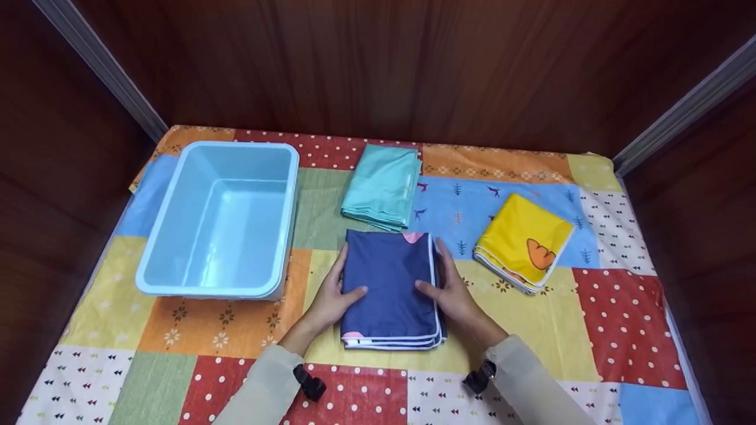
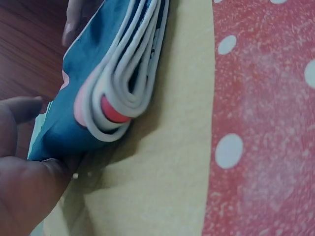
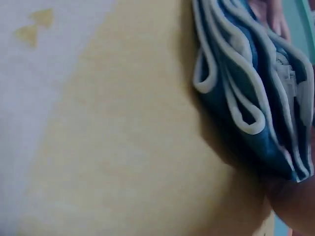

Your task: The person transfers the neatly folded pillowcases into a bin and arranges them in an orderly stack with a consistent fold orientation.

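Observation:
A folded navy cloth (image 1: 384,277) with white piped edges and small pink patches lies between both hands at the middle of the head view. My left hand (image 1: 333,298) grips its left side, thumb on the top face. On the right side my right hand (image 1: 452,292) holds it the same way, thumb on top and fingers along the edge. The left wrist view shows the stacked, rounded folds of the cloth (image 2: 93,98) close over the yellow patch. In the right wrist view, loose looped layers of the cloth (image 3: 251,98) show along its near end.
An empty light blue plastic tub (image 1: 277,289) stands at the left. Behind the navy cloth lies a folded teal cloth (image 1: 384,183); a folded yellow cloth (image 1: 525,236) with a carrot print is at the right. A patchwork cover (image 1: 520,330) spreads beneath, with dark wooden panels (image 1: 384,71) around.

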Available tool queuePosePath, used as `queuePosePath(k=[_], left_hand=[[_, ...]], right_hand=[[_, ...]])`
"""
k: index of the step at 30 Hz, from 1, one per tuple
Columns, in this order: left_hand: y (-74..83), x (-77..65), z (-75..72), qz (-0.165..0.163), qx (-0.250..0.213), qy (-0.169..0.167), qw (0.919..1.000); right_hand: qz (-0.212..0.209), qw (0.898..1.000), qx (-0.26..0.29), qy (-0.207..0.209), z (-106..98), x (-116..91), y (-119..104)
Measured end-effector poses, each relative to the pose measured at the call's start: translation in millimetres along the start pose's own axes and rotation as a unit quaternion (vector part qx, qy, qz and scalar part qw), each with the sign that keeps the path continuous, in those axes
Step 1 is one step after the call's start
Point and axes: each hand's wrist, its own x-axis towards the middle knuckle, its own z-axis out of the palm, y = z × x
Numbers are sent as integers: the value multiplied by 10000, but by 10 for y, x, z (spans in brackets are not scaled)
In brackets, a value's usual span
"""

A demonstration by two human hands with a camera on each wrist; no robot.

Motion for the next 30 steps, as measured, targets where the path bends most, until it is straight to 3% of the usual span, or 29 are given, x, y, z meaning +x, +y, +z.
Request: queuePosePath(k=[5,10,20,30], left_hand=[[20,-17,2,161,885,-93,9959],[-2,-29,28,136,1501,-257,9882],[-23,-39,54,11,1871,-171,9822],[34,-4,61,-47,1931,-148,9811]], right_hand=[[-531,9943,-884,-282,-9,-53,53],[-912,9873,-1160,-593,-23,-75,108],[-939,9840,-1325,-729,-1,-67,116],[-707,9917,-823,-695,-16,-32,86]])
